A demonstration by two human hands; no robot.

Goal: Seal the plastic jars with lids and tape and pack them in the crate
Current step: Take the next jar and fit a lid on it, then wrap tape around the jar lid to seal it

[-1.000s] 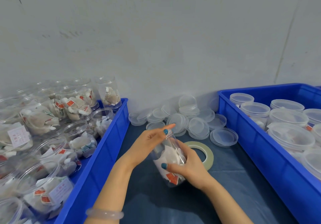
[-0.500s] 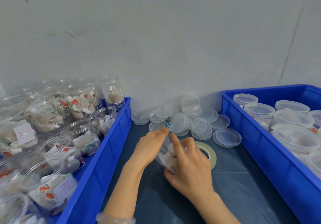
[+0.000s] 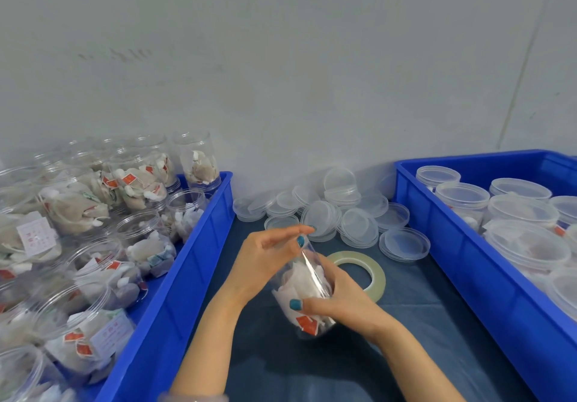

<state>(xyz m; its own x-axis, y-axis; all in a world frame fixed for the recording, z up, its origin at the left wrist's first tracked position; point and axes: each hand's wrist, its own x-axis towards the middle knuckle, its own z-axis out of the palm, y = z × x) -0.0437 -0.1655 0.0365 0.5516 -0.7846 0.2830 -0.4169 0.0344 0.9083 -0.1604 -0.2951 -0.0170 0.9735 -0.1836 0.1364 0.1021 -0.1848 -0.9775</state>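
1. The jar (image 3: 299, 286) is in mid-scene, between the two crates and over the blue cloth (image 3: 437, 323). It tilts with its mouth pointing far and up. From this view I cannot tell whether its base rests on the cloth.

2. The right hand (image 3: 343, 303) is wrapped around the jar's lower body, thumb on the near side. It probably serves as the anchor, keeping the jar from turning or slipping while the mouth is worked.

3. The left hand (image 3: 268, 255) lies over the jar's mouth with fingers nearly straight and the thumb against the rim. It looks placed to press or seat a lid. Clear plastic on clear plastic hides whether a lid is under it.

4. The lids (image 3: 324, 214) are heaped loosely by the far wall, just beyond the jar, so one is within easy reach.

5. The tape (image 3: 356, 256) lies flat on the cloth just right of the jar, partly hidden behind the right hand. It seems parked there for the sealing step once the lid is on.

6. The left crate (image 3: 203, 239) holds open jars (image 3: 93, 255) filled with bags, so it looks like the supply.

7. The right crate (image 3: 468, 276) holds lidded jars (image 3: 462, 195) standing upright, so it is likely where this jar goes once taped.
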